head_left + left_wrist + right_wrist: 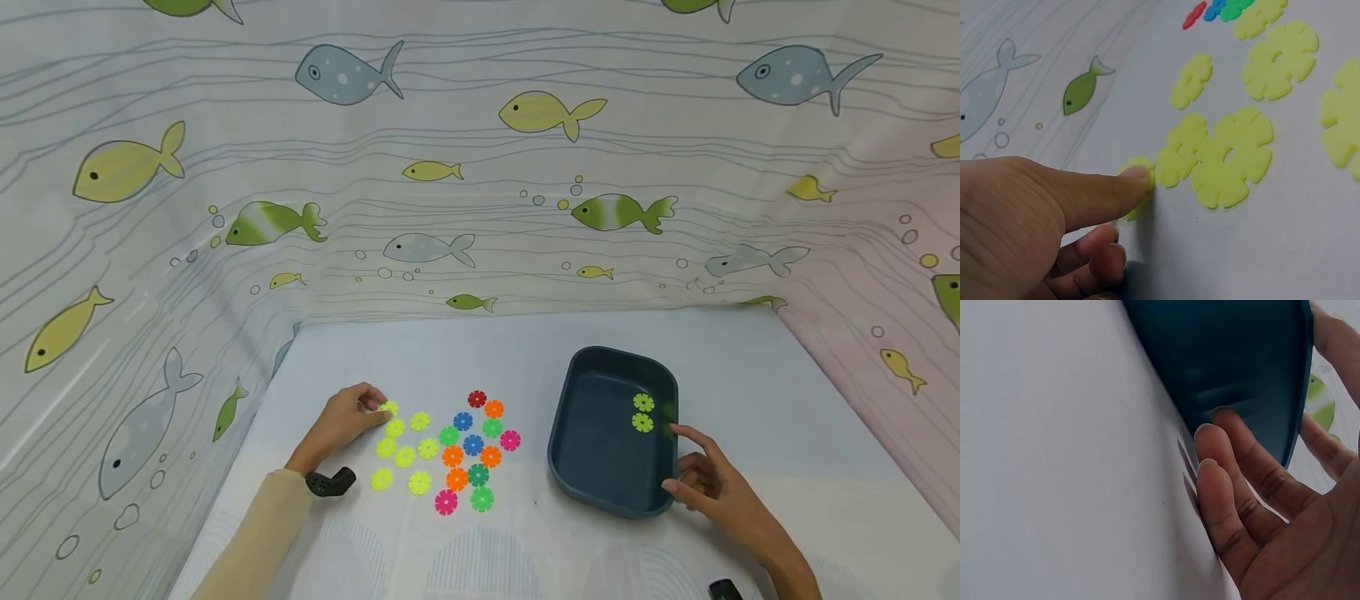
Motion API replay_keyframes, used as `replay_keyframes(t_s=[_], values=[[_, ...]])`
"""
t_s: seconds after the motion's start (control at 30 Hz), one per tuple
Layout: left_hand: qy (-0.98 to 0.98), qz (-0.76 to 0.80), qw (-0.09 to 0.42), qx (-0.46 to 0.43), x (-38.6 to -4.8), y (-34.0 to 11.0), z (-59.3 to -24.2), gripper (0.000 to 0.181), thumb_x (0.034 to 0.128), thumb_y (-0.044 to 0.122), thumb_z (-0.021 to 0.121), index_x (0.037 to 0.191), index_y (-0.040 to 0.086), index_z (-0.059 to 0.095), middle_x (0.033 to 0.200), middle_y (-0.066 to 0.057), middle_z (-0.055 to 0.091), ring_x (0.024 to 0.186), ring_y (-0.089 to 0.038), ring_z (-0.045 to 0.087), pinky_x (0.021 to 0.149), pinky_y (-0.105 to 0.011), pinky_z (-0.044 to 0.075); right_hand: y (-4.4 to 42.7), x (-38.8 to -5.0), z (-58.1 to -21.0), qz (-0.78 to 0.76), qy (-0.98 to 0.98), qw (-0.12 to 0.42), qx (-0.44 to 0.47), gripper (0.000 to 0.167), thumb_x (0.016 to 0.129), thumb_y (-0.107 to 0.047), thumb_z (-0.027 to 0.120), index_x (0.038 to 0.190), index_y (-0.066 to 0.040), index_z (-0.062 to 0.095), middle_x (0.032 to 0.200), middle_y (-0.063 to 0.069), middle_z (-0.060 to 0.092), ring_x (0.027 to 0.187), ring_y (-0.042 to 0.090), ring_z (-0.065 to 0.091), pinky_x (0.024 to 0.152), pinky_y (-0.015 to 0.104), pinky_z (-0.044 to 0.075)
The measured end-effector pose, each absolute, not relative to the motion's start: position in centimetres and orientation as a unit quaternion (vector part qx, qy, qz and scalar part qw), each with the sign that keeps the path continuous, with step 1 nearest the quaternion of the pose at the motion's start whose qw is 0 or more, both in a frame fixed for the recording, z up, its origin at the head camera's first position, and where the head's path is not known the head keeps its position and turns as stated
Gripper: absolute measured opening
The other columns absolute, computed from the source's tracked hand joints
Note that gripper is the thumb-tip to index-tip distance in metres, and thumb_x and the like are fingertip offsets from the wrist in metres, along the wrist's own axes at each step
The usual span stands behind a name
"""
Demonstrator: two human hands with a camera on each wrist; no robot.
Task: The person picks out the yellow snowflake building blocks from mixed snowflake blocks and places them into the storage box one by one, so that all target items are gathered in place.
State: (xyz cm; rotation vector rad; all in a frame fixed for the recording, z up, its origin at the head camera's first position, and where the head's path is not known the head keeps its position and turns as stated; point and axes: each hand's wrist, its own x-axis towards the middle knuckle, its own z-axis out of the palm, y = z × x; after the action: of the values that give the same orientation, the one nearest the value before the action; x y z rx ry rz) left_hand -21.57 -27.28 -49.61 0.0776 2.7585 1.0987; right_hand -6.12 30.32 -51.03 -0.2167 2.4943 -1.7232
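Note:
At the left of the head view, my left hand (343, 423) pinches a yellow-green flower-shaped plastic disc (389, 407) at the edge of a group of like discs. The left wrist view shows the thumb over this disc (1138, 169); the fingertip beneath it is hidden. My right hand (722, 492) holds the right side of a dark blue tray (600, 437), thumb and forefinger over the rim. In the right wrist view its other fingers (1216, 494) lie along the tray's outer wall (1235, 369). Two yellow-green discs (642, 412) lie inside the tray.
Several yellow-green discs (404, 456) lie spread near the left hand. Right of them, between hand and tray, are orange (452, 456), blue (473, 444), green (482, 498), pink (446, 502) and red (477, 399) discs. A fish-patterned sheet (525, 217) surrounds the white table (525, 567).

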Motion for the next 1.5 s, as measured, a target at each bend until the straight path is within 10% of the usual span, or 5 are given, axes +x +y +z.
replay_keyframes(t_s=[1.5], values=[[0.89, 0.436, 0.08, 0.107, -21.2, -23.3, -47.8, 0.027, 0.0965, 0.025, 0.075, 0.119, 0.013, 0.069, 0.101, -0.003, 0.071, 0.069, -0.021, 0.059, 0.062, -0.03, 0.05, 30.4, -6.1, -51.1, -0.574, 0.813, 0.053, -0.079, 0.075, 0.1, -0.013, 0.069, 0.161, -0.02, 0.025, 0.104, 0.021, 0.063, 0.074, 0.027, 0.064, 0.063, 0.036, 0.054]])
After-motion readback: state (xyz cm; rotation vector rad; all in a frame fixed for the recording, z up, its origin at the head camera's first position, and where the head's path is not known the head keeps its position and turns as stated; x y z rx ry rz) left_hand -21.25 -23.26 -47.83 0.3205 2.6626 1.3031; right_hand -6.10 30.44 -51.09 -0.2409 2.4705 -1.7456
